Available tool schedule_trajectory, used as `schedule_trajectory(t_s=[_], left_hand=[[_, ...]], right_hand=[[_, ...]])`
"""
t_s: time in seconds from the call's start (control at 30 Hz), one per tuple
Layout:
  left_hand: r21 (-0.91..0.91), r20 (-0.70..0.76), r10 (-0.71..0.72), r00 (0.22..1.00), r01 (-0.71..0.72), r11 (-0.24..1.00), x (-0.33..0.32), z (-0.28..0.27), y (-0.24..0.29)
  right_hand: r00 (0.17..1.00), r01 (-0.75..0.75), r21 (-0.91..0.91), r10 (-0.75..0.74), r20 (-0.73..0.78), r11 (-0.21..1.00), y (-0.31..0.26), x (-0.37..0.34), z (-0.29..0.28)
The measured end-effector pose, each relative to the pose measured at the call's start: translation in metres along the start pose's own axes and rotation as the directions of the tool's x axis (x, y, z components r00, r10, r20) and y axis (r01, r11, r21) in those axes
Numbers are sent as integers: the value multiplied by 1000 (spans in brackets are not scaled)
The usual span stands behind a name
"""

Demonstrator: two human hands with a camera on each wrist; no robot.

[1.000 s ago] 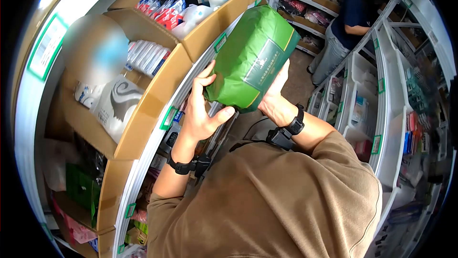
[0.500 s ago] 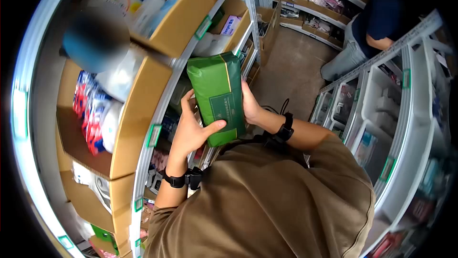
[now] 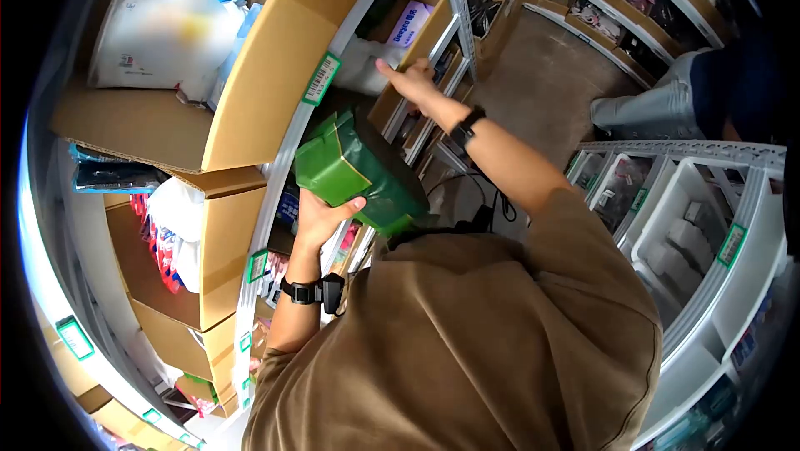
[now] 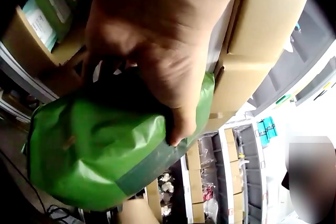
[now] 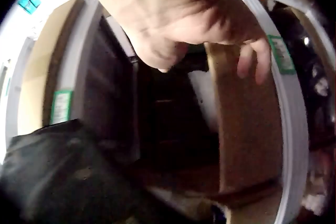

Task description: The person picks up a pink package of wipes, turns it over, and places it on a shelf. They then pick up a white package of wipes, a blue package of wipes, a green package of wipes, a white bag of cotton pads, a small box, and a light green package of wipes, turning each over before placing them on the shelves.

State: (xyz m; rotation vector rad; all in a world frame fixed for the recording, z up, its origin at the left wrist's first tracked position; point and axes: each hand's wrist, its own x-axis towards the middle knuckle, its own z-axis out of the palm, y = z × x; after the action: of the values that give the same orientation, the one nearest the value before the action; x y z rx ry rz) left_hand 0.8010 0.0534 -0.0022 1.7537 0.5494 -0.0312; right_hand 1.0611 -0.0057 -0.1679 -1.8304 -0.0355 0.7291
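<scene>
A green plastic-wrapped package (image 3: 362, 167) is tilted beside the left shelf, its dark green label panel facing the body. The left hand (image 3: 321, 219) holds it from below and the side, thumb across its face; the left wrist view has that thumb pressed on the shiny green wrap (image 4: 100, 145). Farther up, the right hand (image 3: 414, 87) is at the front wall of a cardboard box (image 3: 437, 38) holding a purple-and-white package (image 3: 410, 23). From the right wrist view, the right hand (image 5: 189, 24) straddles this wall (image 5: 249, 124), fingers bent over the outside, thumb inside.
Cardboard boxes (image 3: 287, 42) with white packs line the left shelf. White plastic bins (image 3: 679, 226) stand on the right shelf. A person in jeans (image 3: 646, 113) is at the upper right, beside the floor aisle (image 3: 542, 72). Black cables (image 3: 500, 201) hang near the body.
The right hand has left the green package and reached forward to the box. The left hand alone holds the package, now lower and tilted. The view has shifted along the shelf.
</scene>
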Motion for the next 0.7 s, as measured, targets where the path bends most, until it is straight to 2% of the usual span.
schedule_trajectory(t_s=[0.07,0.1,0.17,0.27,0.33,0.43,0.47,0.5,0.53,0.6,0.63,0.7], left_hand=[[56,-16,-3,1000,4,998,6,7,7],[91,-64,42,997,-36,995,11,12,11],[100,-130,86,988,-73,992,20,22,16],[164,-145,115,983,-91,982,32,30,9],[152,-146,48,988,-26,988,38,42,20],[183,-95,212,973,-193,964,49,52,31],[187,-94,208,974,-188,964,51,52,35],[143,-68,116,991,-106,984,54,51,37],[98,-38,23,999,-20,995,55,50,38],[42,-40,12,999,-11,999,58,48,33],[99,-76,3,997,5,995,60,45,32],[162,-153,38,987,-13,987,65,45,29]], right_hand=[[975,-111,-71,122,183,991,-19,3,-11],[973,-115,-69,126,195,991,-17,11,-11],[914,-174,-95,197,354,980,-9,20,-14],[921,-165,-107,192,339,980,-6,19,-14],[919,-178,-87,197,341,980,7,20,-18],[918,-167,-51,174,356,985,17,5,-46],[916,-145,-44,151,371,988,21,0,-57],[960,-19,-140,57,275,990,25,-3,-57],[959,-25,-139,63,276,990,32,-5,-64],[908,-75,-129,121,401,989,38,-19,-85],[916,-13,-173,81,392,985,49,-14,-84],[918,-34,-146,88,387,989,40,-25,-93]])
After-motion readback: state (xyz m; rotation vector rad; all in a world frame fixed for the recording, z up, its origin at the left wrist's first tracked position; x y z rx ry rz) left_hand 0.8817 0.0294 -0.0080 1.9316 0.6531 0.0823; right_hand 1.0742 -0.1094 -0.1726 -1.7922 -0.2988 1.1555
